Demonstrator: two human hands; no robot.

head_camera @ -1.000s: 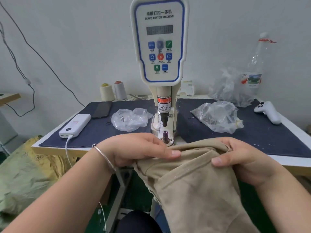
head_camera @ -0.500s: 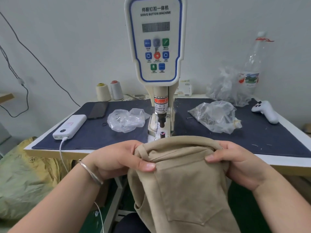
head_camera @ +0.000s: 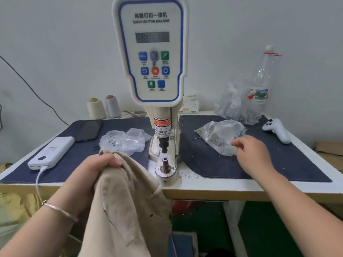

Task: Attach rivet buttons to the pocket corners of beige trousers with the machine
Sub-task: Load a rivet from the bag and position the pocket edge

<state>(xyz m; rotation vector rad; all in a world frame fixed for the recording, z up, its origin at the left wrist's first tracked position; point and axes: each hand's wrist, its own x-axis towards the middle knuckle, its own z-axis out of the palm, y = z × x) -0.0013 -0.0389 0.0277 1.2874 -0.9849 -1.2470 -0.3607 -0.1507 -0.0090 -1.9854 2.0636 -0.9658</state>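
Left hand (head_camera: 96, 169) bunching one pair of beige cloth trousers (head_camera: 126, 210) at the table's front edge, left of one white servo button machine (head_camera: 151, 52). Right hand (head_camera: 252, 154), fingers loosely spread, empty, reaches one of three clear plastic bags (head_camera: 220, 134).

On the machine (head_camera: 151, 52) at my 12 o'clock, the control panel (head_camera: 152, 58) reads "SERVO BUTTON MACHINE" beneath Chinese characters. Below it, the warning label (head_camera: 161, 129) on the ram reads "CARE OF … FINGER"; its remaining print I cannot read.
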